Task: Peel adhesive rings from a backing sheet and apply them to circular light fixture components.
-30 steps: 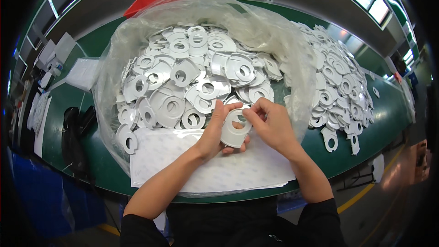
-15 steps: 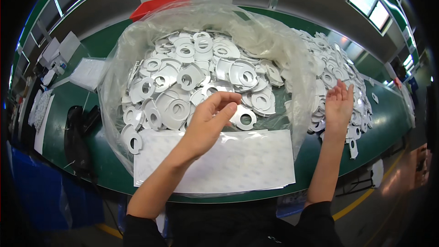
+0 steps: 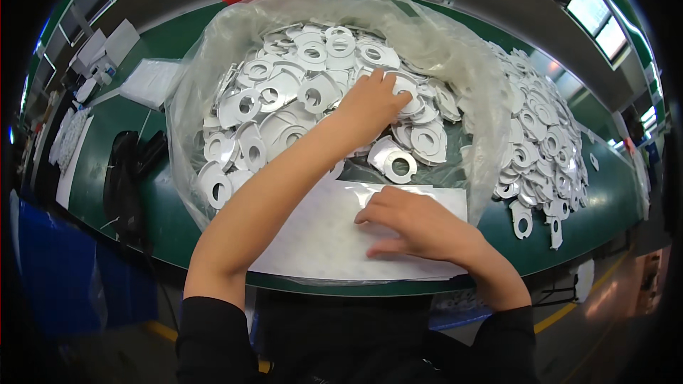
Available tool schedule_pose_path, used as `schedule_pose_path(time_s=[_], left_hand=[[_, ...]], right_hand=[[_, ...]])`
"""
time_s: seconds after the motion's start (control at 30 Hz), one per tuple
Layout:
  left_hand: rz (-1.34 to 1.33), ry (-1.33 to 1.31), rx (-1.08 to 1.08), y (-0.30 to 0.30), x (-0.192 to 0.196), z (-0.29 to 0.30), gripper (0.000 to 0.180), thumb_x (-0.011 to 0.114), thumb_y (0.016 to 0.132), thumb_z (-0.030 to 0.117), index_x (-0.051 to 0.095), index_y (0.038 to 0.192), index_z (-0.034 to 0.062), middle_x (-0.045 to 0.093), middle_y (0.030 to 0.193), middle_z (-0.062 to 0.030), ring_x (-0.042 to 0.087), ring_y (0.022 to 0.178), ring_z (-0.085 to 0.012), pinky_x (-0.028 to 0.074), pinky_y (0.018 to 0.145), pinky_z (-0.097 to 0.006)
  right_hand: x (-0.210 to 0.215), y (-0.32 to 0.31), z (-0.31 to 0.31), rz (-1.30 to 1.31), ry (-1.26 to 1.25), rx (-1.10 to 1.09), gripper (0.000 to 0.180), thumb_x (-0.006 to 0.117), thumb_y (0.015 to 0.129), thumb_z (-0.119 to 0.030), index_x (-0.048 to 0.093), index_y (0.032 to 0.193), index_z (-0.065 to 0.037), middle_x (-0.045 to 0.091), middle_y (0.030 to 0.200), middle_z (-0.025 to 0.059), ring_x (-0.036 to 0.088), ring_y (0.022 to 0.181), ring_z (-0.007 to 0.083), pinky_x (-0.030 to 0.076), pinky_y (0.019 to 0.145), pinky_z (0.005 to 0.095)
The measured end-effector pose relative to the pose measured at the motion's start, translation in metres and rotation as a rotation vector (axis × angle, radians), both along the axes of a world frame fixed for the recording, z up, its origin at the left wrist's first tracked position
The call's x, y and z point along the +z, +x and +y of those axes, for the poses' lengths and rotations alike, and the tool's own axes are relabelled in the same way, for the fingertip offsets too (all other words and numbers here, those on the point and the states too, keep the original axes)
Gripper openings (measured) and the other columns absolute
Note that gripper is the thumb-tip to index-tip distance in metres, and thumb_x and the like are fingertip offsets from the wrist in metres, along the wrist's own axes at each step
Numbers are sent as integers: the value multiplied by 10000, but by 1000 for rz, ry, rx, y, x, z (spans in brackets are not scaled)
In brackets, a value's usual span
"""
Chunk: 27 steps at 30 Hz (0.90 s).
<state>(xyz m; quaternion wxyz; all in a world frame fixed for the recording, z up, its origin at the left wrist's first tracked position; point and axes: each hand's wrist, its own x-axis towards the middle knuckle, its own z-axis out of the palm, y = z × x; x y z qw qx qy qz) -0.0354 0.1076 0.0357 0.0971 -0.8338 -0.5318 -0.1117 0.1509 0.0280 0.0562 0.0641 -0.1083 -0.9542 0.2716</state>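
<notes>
White holed plates (image 3: pixel 329 87) crowd the bag (image 3: pixel 462 75); left hand (image 3: pixel 370 110) among them, its fingers' grip unclear; right hand (image 3: pixel 420 224), fingers parted, over sheets (image 3: pixel 306 242).

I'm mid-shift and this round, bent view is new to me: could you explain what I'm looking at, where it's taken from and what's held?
There is no machine: these are a person's bare hands, seen by a wide fisheye camera worn on their head, which bends straight edges. On the green table, a clear plastic bag holds pale, ring-ended parts; a second pile lies to its right. The left hand is down at the bagged parts; its grip is hidden. The right hand is loosely open over white sheets, with nothing visibly held.
</notes>
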Motion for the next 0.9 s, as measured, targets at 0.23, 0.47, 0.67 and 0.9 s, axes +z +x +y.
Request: schedule_pose_path(time_s=[0.23,0.47,0.67,0.9], left_hand=[[-409,304,7,-17,33,-18,785,722,705,84,306,1370,105,488,1090,-154,489,979,-287,424,874,-405],[-2216,-843,-204,-2,-7,-84,597,579,840,121,272,1343,19,503,1085,-172,559,960,-252,478,881,-360],[-2398,-989,-63,4,-38,-97,389,410,951,346,419,1217,63,541,1033,-139,557,899,-235,484,751,-366],[-2424,-837,-66,1,-46,-93,630,298,931,597,477,1186,49,542,1020,-125,542,875,-214,483,756,-364]], right_hand=[[5,-7,6,-213,55,-96,481,755,656,-126,554,1091,-79,548,1021,69,505,992,286,444,838,373],[-7,-25,-21,-152,59,-239,416,762,663,-192,574,1004,-46,556,1021,101,540,983,285,479,812,385],[-18,-34,-30,-48,37,-331,403,781,636,-156,572,962,-44,567,960,116,532,958,309,448,809,382],[-3,-54,-11,-280,5,-246,375,798,597,-117,562,875,-29,564,940,124,527,955,303,447,807,370]])
